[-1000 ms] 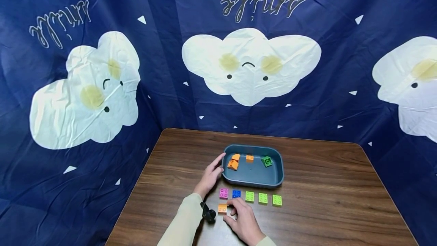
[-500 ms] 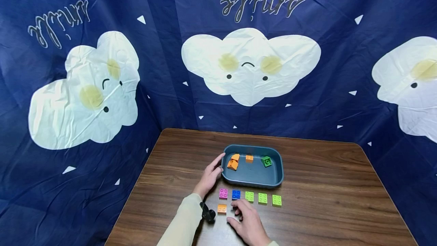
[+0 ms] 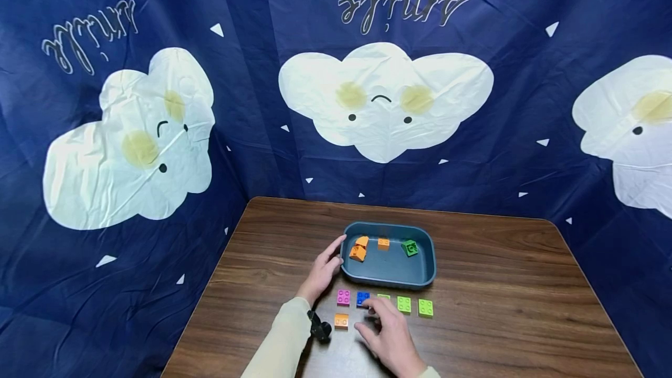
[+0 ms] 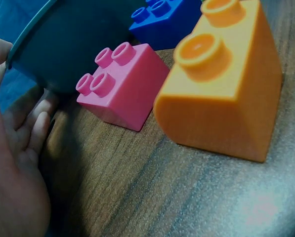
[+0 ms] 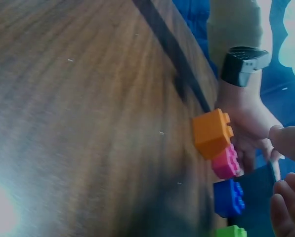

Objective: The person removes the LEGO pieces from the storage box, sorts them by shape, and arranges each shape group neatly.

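My left hand [image 3: 321, 273] rests against the left side of a dark teal bin [image 3: 389, 284], fingertips at its rim. My right hand [image 3: 391, 334] hovers over the near part of the table, thumb and fingers spread apart with nothing between them. An orange brick [image 3: 341, 321] with a rounded side stands left of it. Behind is a row: a pink brick [image 3: 343, 297], a blue brick [image 3: 363, 298] and several lime green bricks [image 3: 403, 305]. The right hand's fingers partly cover the leftmost lime brick [image 3: 384, 296] in the head view.
Inside the bin lie several orange bricks [image 3: 358, 253] and a green sloped brick [image 3: 410, 248]. A wrist camera [image 3: 320, 328] on the left wrist sits close beside the orange brick. A blue cloud-printed curtain [image 3: 252, 133] surrounds the wooden table [image 3: 499, 284].
My right hand has moved rightward, away from the orange brick, which stays on the table in front of the pink brick. The left hand keeps its place at the bin.
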`<state>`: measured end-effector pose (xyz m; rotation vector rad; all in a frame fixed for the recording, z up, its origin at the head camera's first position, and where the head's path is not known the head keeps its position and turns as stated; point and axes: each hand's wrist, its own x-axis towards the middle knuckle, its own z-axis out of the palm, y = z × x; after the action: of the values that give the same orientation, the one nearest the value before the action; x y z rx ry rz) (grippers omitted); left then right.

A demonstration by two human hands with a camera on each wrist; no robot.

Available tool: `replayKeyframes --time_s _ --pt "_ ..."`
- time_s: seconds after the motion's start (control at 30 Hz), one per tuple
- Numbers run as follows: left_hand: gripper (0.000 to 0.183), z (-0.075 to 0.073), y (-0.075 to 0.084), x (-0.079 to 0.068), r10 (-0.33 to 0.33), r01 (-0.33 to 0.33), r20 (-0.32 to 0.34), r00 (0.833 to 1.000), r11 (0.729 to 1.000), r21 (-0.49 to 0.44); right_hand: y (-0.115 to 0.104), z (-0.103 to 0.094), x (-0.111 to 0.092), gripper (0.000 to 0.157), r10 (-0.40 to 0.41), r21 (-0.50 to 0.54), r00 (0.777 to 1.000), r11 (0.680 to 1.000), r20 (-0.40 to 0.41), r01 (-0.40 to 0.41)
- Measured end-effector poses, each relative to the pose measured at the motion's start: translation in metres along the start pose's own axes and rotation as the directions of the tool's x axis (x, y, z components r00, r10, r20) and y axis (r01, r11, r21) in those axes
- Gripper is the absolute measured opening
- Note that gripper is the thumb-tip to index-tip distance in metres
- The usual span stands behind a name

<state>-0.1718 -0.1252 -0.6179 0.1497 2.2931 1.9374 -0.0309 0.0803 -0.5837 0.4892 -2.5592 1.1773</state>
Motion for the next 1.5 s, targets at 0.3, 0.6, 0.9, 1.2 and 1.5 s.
replayKeyframes --time_s 0.3,0.6,0.9,1.2,1.5 --pt "0.063 -0.001 -0.001 0.0 0.003 -0.003 -0.006 1.0 1.0 0.013 0.003 -0.021 0.024 0.046 -0.094 -0.088 0.987 0.993 -0.13 0.083" --pt "0.062 0.001 0.011 -0.005 0.008 -0.008 0.0 1.0 0.999 0.047 0.024 -0.05 0.055 0.045 -0.131 -0.164 0.976 0.981 -0.171 0.103" --pt "0.061 -0.003 0.002 -0.002 0.022 -0.022 0.026 0.999 1.0 0.019 0.047 -0.071 0.077 0.045 -0.024 -0.214 0.993 0.977 -0.114 -0.001" --pt "0.062 -0.004 0.001 -0.001 0.01 -0.011 0.024 1.0 0.999 0.046 0.07 -0.079 0.097 0.05 0.114 -0.29 0.993 0.951 0.0 -0.109" --pt "0.061 -0.004 0.0 -0.002 -0.003 0.002 0.027 1.0 0.999 0.034 0.083 -0.073 0.114 0.053 0.175 -0.393 0.977 0.912 0.12 -0.116"
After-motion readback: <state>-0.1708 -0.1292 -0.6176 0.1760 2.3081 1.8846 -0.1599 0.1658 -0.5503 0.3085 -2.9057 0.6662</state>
